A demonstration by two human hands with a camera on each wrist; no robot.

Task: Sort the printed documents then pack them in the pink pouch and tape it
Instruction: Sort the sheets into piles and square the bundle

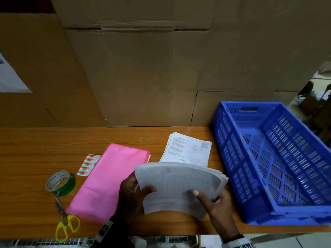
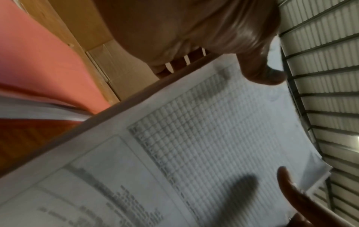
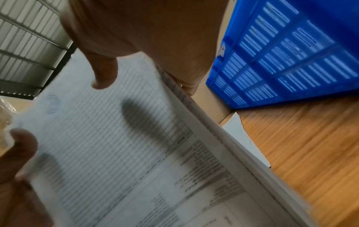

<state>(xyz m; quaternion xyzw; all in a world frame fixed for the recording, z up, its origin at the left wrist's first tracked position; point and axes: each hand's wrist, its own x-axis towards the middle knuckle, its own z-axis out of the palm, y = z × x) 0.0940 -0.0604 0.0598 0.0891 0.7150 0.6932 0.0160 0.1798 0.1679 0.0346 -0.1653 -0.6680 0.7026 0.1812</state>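
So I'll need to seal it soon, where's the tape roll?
In the head view the tape roll sits on the table's left side, left of the pink pouch, with the scissors just in front of it.

The orange-brown desk (image 1: 35, 149) shows a smooth wood-grain finish, and tall matt brown cardboard boxes (image 1: 136, 72) stand behind it. The slotted blue plastic crate (image 1: 232, 158) looks hard and faintly glossy. The curved white paper stack (image 1: 179, 185) looks matt, as does the flat pink pouch (image 1: 107, 176), while the green tape roll (image 1: 61, 183) shines.

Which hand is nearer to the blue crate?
The right hand. It grips the right edge of the held stack of papers, just beside the blue crate. The left hand grips the stack's left edge, over the pink pouch.
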